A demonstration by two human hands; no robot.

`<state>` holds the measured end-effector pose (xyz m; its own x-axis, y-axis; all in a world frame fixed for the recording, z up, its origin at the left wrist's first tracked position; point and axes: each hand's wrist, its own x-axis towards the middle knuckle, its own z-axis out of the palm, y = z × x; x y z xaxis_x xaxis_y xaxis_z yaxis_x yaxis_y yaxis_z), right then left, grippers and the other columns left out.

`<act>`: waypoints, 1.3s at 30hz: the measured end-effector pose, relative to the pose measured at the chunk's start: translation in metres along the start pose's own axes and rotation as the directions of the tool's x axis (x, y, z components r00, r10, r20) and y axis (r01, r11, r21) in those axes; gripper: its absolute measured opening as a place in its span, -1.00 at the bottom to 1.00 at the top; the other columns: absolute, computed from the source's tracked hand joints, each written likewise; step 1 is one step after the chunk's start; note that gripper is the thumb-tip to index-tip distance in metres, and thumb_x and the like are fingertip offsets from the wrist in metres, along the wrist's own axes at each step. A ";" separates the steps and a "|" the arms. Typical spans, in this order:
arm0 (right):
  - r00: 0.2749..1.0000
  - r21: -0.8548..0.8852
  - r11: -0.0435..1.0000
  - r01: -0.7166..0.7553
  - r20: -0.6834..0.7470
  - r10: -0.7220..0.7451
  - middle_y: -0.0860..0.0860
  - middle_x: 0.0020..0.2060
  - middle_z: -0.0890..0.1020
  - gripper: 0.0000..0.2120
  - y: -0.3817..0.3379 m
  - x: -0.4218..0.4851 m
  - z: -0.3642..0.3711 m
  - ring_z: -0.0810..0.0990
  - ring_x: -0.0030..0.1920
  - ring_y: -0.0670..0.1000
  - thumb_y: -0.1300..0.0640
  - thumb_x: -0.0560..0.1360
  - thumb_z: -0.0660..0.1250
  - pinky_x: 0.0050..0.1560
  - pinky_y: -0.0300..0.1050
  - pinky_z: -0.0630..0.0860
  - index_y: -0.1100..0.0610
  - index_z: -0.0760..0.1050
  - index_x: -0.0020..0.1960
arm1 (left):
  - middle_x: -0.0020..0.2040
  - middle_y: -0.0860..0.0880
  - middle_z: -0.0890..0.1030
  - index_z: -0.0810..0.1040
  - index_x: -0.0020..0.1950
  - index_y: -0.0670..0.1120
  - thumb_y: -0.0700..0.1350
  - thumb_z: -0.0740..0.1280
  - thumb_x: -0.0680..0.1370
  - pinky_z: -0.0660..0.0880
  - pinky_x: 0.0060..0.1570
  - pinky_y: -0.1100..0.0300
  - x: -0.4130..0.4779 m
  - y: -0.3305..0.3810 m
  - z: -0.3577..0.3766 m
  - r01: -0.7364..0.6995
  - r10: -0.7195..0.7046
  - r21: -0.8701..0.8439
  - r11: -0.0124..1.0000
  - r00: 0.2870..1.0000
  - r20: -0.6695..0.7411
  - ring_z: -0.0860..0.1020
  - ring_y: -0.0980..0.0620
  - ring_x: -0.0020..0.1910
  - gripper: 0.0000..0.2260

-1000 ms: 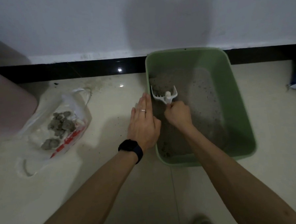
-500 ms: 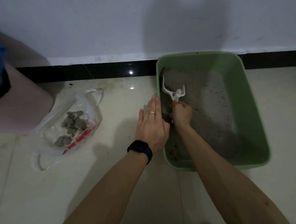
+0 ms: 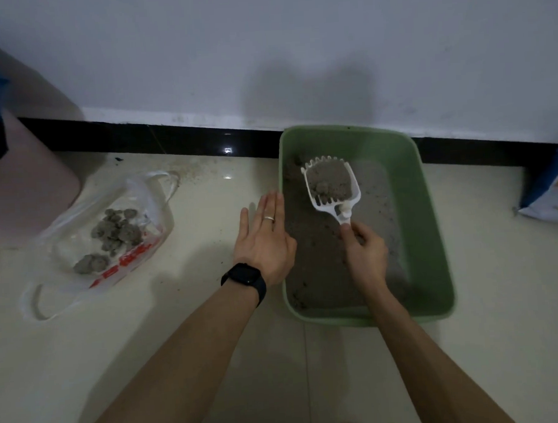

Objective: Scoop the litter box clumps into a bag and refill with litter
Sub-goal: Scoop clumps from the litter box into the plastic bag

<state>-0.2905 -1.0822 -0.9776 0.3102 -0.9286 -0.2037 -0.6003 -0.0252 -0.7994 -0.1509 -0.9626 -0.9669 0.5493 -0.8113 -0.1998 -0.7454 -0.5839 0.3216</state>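
your right grip (image 3: pixel 367 255) holding the loaded scoop (image 3: pixel 334 208) over the litter box (image 3: pixel 431 235), left grip (image 3: pixel 263 241) lying flat, empty, at its 9 o'clock

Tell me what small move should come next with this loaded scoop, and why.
Probably a gentle shake of the white scoop over the green litter box: the right hand holds it level, heaped with loose grains around a few clumps. Sifting first should keep clean litter out of the plastic bag on the left.
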 end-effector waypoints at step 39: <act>0.994 0.054 0.994 0.096 0.044 -0.099 -0.15 -0.51 0.48 -0.80 -0.048 -0.061 -0.035 0.42 -0.38 -0.06 0.07 0.59 0.30 -0.19 -0.12 0.39 0.02 0.54 -0.21 | 0.61 0.00 -0.19 -0.25 0.60 -0.08 0.14 -0.11 0.67 -0.14 0.53 -0.05 -0.026 -0.102 -0.068 0.003 -0.021 0.183 0.983 0.995 0.098 -0.20 0.05 0.57 -0.41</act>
<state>-0.3065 -1.0377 -0.9067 0.4000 -0.9044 -0.1483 -0.5269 -0.0946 -0.8446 -0.0634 -0.8806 -0.9314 0.5251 -0.7976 -0.2967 -0.8004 -0.5814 0.1464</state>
